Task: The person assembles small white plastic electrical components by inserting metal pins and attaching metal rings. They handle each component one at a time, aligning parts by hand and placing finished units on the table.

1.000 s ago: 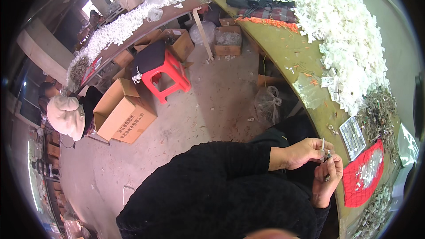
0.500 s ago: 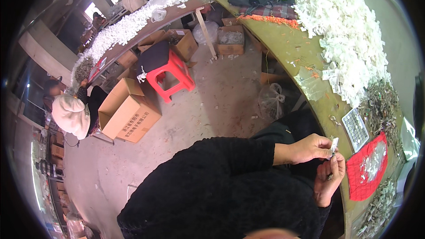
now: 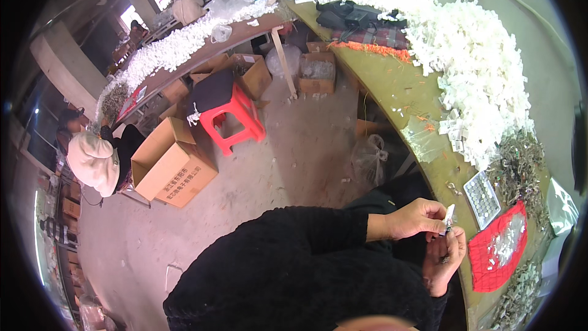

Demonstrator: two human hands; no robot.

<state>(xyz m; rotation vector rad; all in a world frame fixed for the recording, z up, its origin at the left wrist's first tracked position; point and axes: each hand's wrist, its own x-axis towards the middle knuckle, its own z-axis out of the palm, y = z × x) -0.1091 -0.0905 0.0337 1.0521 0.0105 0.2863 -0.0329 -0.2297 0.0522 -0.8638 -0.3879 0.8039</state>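
In front of my body, by the table edge, my left hand (image 3: 411, 219) pinches a small white plastic piece (image 3: 450, 212) that sticks up past its fingertips. Just below, my right hand (image 3: 442, 263) is closed, its fingertips meeting the piece's lower end, where a dark bit shows. A small dark tangled part (image 3: 445, 259) sits against the right palm; its kind is too small to tell. Beside the hands on the table lies a red cloth (image 3: 479, 265) with loose white bits on it. Beyond it rests a pale tray (image 3: 482, 201) of small round parts.
A large heap of white pieces (image 3: 484, 79) covers the table's far side. Greyish wiry parts (image 3: 520, 168) are heaped behind the tray, with another pile (image 3: 517, 299) nearer. A red stool (image 3: 236, 119), a cardboard box (image 3: 184, 178) and a seated person (image 3: 95, 162) are to the left.
The whole view has shifted slightly, and both hands appear a little lower and further left. They keep the same hold on the white piece. A person in purple shows more at the back.
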